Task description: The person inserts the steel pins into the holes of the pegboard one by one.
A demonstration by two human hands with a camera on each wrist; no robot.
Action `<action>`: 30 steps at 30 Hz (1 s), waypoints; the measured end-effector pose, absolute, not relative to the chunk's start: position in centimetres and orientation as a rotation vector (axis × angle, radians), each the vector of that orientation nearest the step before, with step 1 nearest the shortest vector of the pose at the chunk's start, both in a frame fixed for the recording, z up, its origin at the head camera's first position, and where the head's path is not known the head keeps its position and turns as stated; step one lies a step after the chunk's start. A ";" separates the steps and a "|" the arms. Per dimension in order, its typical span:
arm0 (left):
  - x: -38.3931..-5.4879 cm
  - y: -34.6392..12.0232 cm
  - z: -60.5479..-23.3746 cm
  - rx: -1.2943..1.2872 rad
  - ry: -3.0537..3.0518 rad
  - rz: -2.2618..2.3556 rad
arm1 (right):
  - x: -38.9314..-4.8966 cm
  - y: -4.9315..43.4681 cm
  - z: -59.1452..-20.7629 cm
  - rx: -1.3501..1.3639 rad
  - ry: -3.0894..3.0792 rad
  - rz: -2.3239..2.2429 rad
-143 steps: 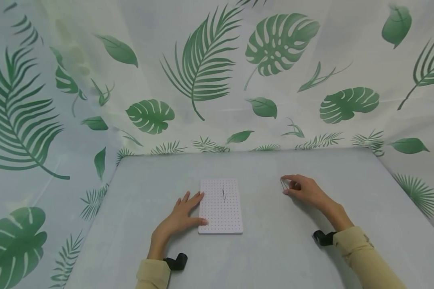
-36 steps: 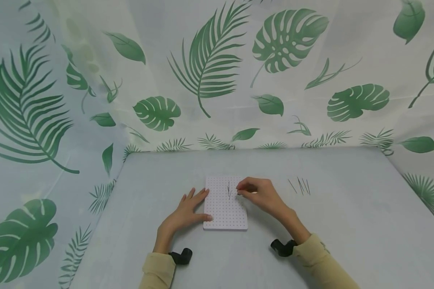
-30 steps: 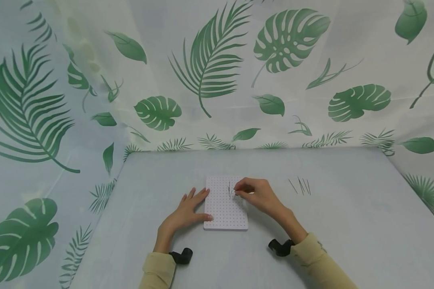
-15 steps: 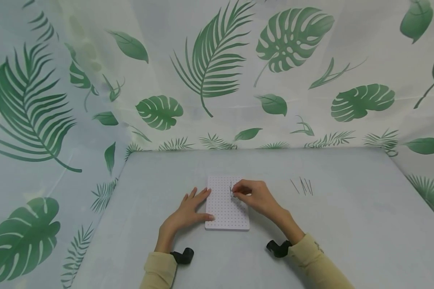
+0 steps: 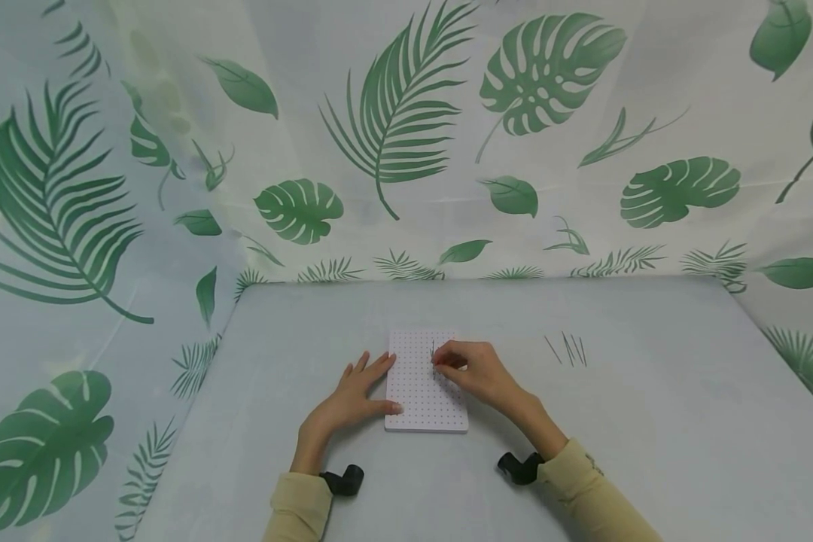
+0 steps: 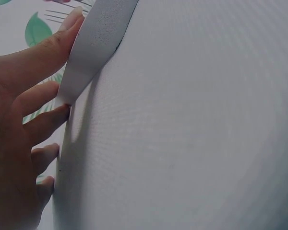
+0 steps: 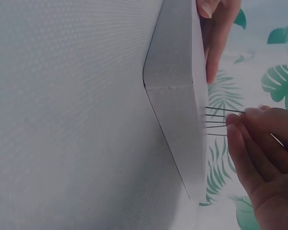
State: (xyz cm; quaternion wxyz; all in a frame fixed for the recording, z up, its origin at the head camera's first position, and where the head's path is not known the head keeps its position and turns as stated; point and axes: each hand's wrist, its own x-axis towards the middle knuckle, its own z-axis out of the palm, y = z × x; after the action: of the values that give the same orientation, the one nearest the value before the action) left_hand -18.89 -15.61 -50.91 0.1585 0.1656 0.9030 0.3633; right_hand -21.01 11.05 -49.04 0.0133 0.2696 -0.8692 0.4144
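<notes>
Both hands work at one white board. Left hand [image 5: 345,403] is spread wide and grips nothing: its straight fingers touch the board's nine o'clock edge, and its thumb rests on top near eight o'clock. Right hand [image 5: 477,369] comes from four o'clock, with its thumb and fingertips closed in a pinch on thin dark rods [image 7: 221,109]; how many of these it holds, I cannot tell. From the right wrist, four rods show between the board and the fingertips.

The rods are at the board's upper half, a little toward one o'clock from its middle. The white board [image 5: 423,418] has rows of small holes and lies flat on the pale counter [image 5: 650,421]. Some loose rods [image 5: 567,350] lie on the counter, between two and three o'clock from the board, well apart from it. At twelve o'clock, behind the counter, hangs white cloth with green leaves [image 5: 447,226].
</notes>
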 end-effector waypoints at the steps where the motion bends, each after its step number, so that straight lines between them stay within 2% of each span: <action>1: -18.9 -15.6 -50.9 0.474 2.583 1.038 | -21.0 11.0 -49.1 0.839 -2.708 1.287; 15: -18.8 -15.5 -50.9 0.456 2.595 1.014 | -20.9 11.6 -49.0 0.846 -2.729 1.240; 30: -18.8 -15.7 -51.2 0.478 2.580 1.029 | -20.8 14.6 -49.1 0.806 -2.744 1.111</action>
State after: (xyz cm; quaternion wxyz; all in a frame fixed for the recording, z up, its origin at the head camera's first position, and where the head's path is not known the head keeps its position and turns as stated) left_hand -18.75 -15.70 -51.17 0.1608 0.1672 0.9034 0.3605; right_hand -20.76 14.63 -49.07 0.0368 0.2627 -0.8937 0.3619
